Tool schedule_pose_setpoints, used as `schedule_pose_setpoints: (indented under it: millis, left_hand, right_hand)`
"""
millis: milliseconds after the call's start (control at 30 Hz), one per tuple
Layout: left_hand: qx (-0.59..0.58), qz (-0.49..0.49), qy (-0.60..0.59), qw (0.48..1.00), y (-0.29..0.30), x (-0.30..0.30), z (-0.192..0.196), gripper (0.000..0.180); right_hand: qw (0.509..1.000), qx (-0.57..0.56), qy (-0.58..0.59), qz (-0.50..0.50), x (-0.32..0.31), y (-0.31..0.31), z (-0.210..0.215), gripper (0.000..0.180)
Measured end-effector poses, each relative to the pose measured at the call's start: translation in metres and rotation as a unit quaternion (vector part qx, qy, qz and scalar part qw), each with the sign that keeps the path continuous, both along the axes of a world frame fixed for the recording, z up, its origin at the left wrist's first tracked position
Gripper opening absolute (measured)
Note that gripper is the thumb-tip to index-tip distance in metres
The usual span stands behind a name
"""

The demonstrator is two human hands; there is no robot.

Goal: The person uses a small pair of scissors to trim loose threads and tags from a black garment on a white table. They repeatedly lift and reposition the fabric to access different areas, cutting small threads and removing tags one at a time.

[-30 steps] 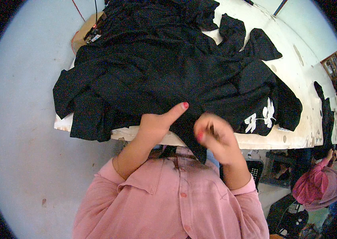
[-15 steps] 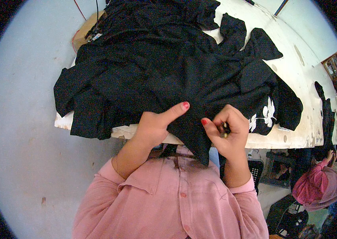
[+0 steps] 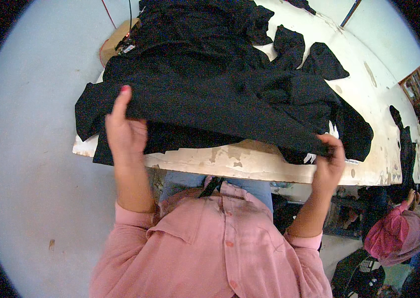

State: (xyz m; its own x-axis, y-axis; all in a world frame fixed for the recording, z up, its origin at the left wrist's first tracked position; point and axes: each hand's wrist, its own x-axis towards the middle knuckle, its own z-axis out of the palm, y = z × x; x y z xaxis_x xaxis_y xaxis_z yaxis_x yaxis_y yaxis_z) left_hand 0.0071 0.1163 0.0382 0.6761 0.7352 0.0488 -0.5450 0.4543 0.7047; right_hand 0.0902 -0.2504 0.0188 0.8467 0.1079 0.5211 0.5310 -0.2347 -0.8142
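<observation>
Worn white surface (image 3: 249, 166) is heaped with dark clothes, over whose near edge a soft, limp black garment (image 3: 210, 107) is held stretched, pinched shut at its hem by the left hand (image 3: 124, 133) and right hand (image 3: 330, 158), likely the best hold.

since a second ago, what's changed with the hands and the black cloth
Both hands have spread apart from the middle: the left hand moved out left, the right hand out right, each with a grip on the near edge of the black fabric garment, now stretched wide and lifted. The pile of black cloth and worn white table stayed put.
</observation>
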Motion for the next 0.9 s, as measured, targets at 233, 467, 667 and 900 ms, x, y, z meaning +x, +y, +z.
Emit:
schedule_pose_setpoints:
  millis: [233,467,667,900]
  left_hand:
    - [0.380,0.319,-0.017,0.868,0.002,-0.029,0.028,0.026]
    - [0.615,0.108,0.453,0.637,0.013,0.009,0.034,0.037]
    - [0.772,-0.016,0.092,0.629,-0.035,0.037,0.041,0.022]
    - [0.792,-0.269,0.065,0.544,-0.053,0.089,-0.023,0.027]
  right_hand:
    - [0.932,0.288,0.046,0.216,0.014,-0.041,0.040,0.042]
    - [0.881,-0.350,-0.072,-0.311,0.052,-0.007,0.064,0.034]
    - [0.972,-0.198,-0.128,-0.021,0.036,0.052,0.035,0.018]
    - [0.871,-0.486,-0.067,0.001,0.033,0.062,0.023,0.040]
